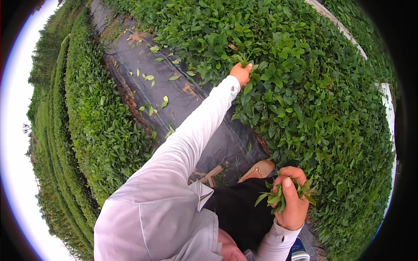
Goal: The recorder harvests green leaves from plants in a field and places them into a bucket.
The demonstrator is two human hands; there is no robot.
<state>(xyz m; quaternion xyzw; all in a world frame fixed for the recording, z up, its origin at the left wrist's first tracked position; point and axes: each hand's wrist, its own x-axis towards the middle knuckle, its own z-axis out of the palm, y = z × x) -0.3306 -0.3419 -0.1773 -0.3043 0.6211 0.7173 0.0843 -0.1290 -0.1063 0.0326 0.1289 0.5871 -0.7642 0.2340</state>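
My left hand (241,73) is stretched out in a white sleeve to the near edge of a tea bush (294,94). Its fingers are closed around green leafy shoots (242,59), whose tips stick out beyond the fist. Whether these shoots are still attached to the bush, I cannot tell. Close to my body, my right hand (292,199) grips a bunch of picked tea leaves (277,198). Leaves poke out on both sides of that fist, and the thumb presses over them. Black trousers (238,208) cover my lap below.
Black ground sheeting (130,65) runs between the bush and another hedge row (101,130), with loose leaves (148,77) scattered on it. A wooden piece (212,174) and a tan perforated shoe (261,168) are near my legs. A blue-and-white object (298,250) is at lower right.
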